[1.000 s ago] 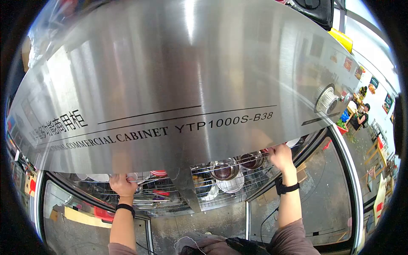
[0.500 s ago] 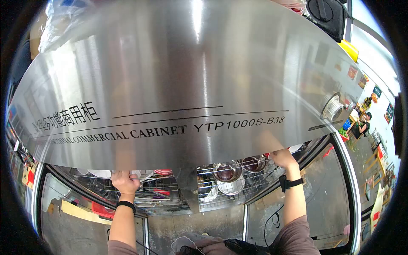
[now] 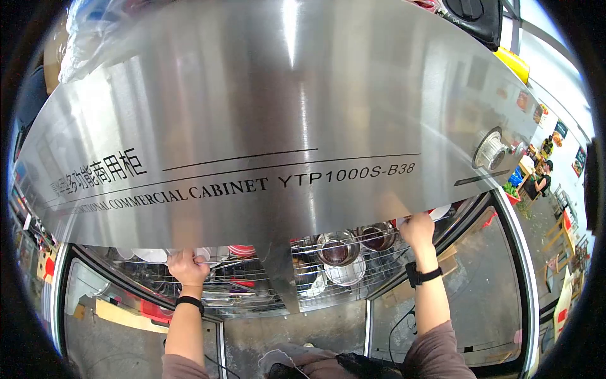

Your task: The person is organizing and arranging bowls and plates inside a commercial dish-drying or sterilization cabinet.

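Observation:
A large steel commercial cabinet (image 3: 284, 114) with printed lettering and a round dial (image 3: 491, 150) fills the upper view. Below its front panel, its glass doors stand open on wire racks. My left hand (image 3: 189, 268) is closed round the front of the left wire rack (image 3: 233, 276), beside white dishes (image 3: 150, 254) and a red bowl (image 3: 242, 250). On the right, my right hand (image 3: 417, 230) has its fingers curled over the front of the right wire rack (image 3: 381, 256). Near it are metal pots (image 3: 338, 248) and a white plate (image 3: 345, 271). Some fingertips are hidden.
Open glass doors flank me, the left door (image 3: 126, 328) and the right door (image 3: 467, 297). A centre post (image 3: 276, 271) parts the racks. A cable (image 3: 399, 328) hangs at the right. Plastic bags (image 3: 95, 38) lie on top. A seated person (image 3: 538, 184) is far right.
The view has shifted slightly. My right hand sits a little higher in the picture, and its fingers look more curled. My left hand keeps its place on the rack.

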### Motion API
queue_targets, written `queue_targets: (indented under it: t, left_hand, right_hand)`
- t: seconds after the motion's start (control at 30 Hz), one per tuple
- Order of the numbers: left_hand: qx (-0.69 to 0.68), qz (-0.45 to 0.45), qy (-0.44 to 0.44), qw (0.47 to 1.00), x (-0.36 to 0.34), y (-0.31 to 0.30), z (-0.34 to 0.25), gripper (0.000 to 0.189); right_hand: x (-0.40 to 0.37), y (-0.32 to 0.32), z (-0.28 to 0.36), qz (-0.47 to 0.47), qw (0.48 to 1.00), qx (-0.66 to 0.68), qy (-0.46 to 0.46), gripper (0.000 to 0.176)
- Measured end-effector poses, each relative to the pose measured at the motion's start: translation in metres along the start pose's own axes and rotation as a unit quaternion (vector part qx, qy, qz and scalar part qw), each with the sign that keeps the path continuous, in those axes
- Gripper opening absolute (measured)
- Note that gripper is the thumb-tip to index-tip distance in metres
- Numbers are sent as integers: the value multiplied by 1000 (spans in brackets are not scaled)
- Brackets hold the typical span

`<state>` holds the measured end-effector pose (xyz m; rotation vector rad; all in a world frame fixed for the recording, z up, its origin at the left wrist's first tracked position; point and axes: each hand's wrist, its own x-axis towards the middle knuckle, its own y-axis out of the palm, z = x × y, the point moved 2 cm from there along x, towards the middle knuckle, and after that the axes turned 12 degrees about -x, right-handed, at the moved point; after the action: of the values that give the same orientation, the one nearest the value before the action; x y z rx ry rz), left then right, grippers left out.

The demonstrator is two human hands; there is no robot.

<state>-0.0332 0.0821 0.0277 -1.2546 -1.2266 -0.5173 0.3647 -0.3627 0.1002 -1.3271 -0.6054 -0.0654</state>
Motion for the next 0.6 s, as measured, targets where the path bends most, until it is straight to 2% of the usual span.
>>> queue_targets:
  t: [0.1, 0.2, 0.27, 0.33, 0.43, 0.5, 0.6]
  left_hand:
    - [4, -1, -5, 1000, 0, 1, -1, 9]
    - [-7, -4, -1, 1000, 1, 2, -1, 8]
    - [6, -4, 4, 1000, -3, 4, 2, 9]
    - [9, -6, 4, 1000, -2, 2, 2, 9]
    - [12, -5, 10, 1000, -3, 0, 2, 13]
    - [21, 6, -6, 1000, -9, 6, 10, 19]
    - [25, 2, 11, 1000, -3, 1, 4, 22]
  right_hand:
    - [-14, -29, 9, -152, 987, 22, -57, 23]
    - [-16, -43, 45, -151, 964, 101, -192, 26]
    - [-18, -56, 96, -137, 946, 97, -277, 25]
    - [-23, -45, 134, -76, 925, 52, -368, 23]
    - [-4, -27, 181, 121, 915, 195, -331, 23]
    - [3, -15, 195, 121, 917, 183, -333, 23]
    - [11, 2, 206, 54, 921, 136, -361, 23]
